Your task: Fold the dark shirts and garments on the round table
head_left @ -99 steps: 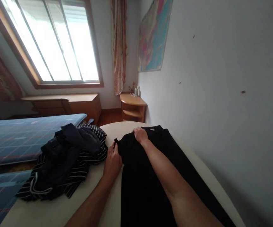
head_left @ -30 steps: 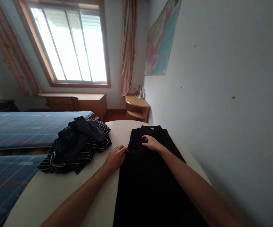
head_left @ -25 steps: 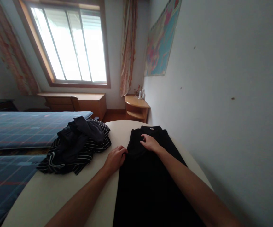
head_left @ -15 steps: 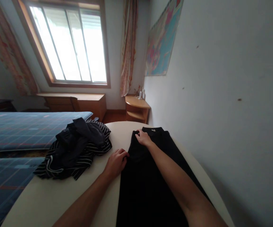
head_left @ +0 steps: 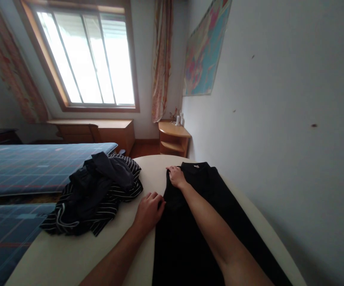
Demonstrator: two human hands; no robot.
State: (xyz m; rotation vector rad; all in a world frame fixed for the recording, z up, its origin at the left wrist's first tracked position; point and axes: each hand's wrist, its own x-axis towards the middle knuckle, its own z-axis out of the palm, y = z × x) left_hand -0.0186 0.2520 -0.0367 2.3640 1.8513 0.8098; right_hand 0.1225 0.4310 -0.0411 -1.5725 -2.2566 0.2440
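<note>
A black garment [head_left: 186,238] lies spread lengthwise on the pale round table [head_left: 148,163], with a small light label at its far end. I cannot tell whether it is a top or trousers. My left hand [head_left: 150,208] rests at the garment's left edge, thumb and fingers closed on the cloth there. Farther off, my right hand [head_left: 176,176] reaches across the garment and grips its far left corner. To the left of my hands sits a crumpled heap of dark clothes [head_left: 100,186], partly black with white stripes.
On the left, a bed with a blue plaid mattress [head_left: 41,163] meets the table. A white wall [head_left: 273,119] runs close along the right side. Beyond the table stand a small corner shelf [head_left: 174,130] and a wooden desk [head_left: 115,126] under the window.
My right hand has shifted slightly left with the garment's far left corner. The left hand stays at the garment's edge. The camera view has moved a little.
</note>
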